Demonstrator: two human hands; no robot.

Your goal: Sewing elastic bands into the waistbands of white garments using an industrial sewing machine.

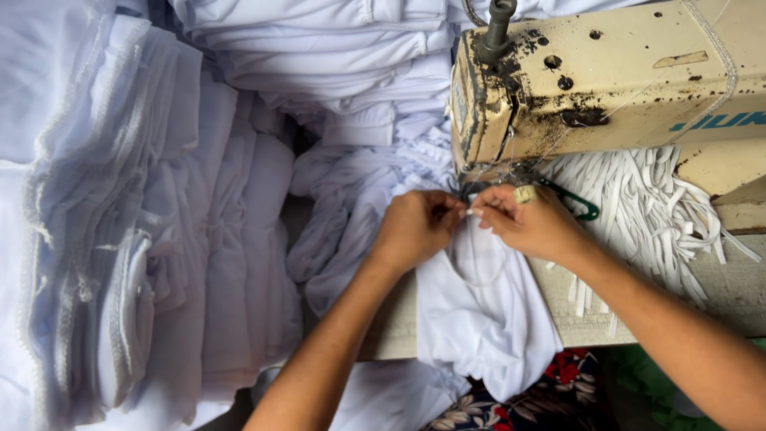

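Observation:
My left hand [415,227] and my right hand [531,223] meet just below the needle end of an old cream sewing machine [606,80]. Both pinch the edge of a white fabric piece [479,311] that hangs over the table's front edge. A short white elastic strip [474,212] shows between the fingertips. My right hand also carries green-handled thread snips [576,203], and its middle finger wears a pale band. The needle area is hidden by my fingers.
A heap of cut white elastic strips [646,207] lies on the machine table [734,287] to the right. Stacks of folded white garments [120,215] fill the left, more piled at the back [335,56]. Patterned cloth [550,391] shows below.

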